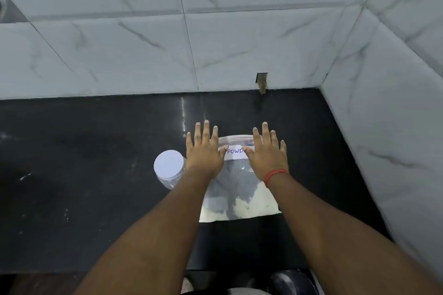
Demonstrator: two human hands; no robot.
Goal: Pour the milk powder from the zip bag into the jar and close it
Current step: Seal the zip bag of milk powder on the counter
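A clear zip bag (237, 189) with pale milk powder at its near end lies flat on the black counter (96, 187). A white label on it reads "POWD" between my hands. My left hand (203, 151) is spread flat, fingers straight, over the bag's far left corner. My right hand (268, 153), with a red thread on the wrist, is spread flat over the far right part. A clear plastic jar (169, 169) with a white lid on it stands just left of my left wrist.
Grey marble-tiled walls (215, 43) rise behind the counter and along its right side (395, 139). A small notch in the back wall (261, 82) sits beyond the bag. The counter's near edge runs below my forearms, with a dark round object (292, 281) under it.
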